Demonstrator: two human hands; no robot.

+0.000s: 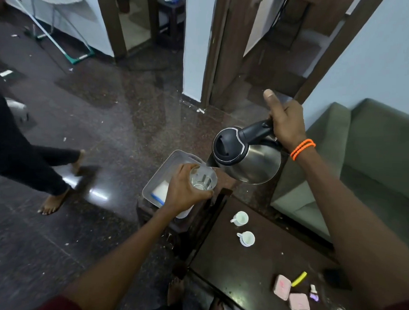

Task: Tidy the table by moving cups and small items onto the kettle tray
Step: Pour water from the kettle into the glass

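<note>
1. A clear plastic tray (151, 187) is seen at centre frame on a small dark stand; a white packet (161, 190) lies in it. It is judged light and somewhat flexible, best steadied by its rim.
2. The left hand (183, 189) is wrapped round a clear drinking glass (202, 179), held over the tray. The grip is closed on the glass wall. The glass is judged smooth, slippery if wet, and breakable; a hold round the middle is advised.
3. The right hand (285, 125) is closed on the black handle of a steel electric kettle (247, 158), tilted with its spout at the glass rim. The kettle is judged rigid and the heaviest item; the handle is the only sound hold.
4. Two white teacups (240, 218) (246, 238) stand at lower centre-right on the dark bench (229, 271). They are judged light and fragile, best taken by handle or rim.
5. Pink sachets (282, 286) and a yellow stick (299, 278) lie at lower right; they are judged light and soft, and a pinch would suffice.
</note>
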